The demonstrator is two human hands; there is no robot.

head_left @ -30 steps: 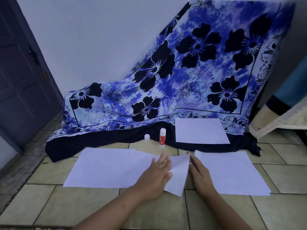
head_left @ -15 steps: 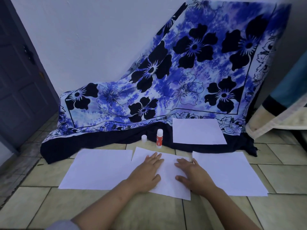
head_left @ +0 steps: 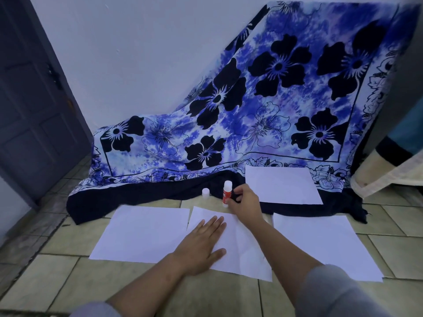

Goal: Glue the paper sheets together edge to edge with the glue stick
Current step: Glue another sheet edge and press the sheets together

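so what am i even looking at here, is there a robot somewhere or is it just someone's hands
No robot here. These are a person's two bare hands, seen from one camera worn on their head, looking forward and down at a tiled floor. Three sheets of paper lie in a row on the tiles: a left sheet, a middle sheet and a right sheet. A fourth sheet rests on the flowered cloth behind. The left hand lies flat on the middle sheet. The right hand curls its fingers round the upright glue stick. A small white cap stands beside it.

Dim bluish light, soft wide-angle edges.
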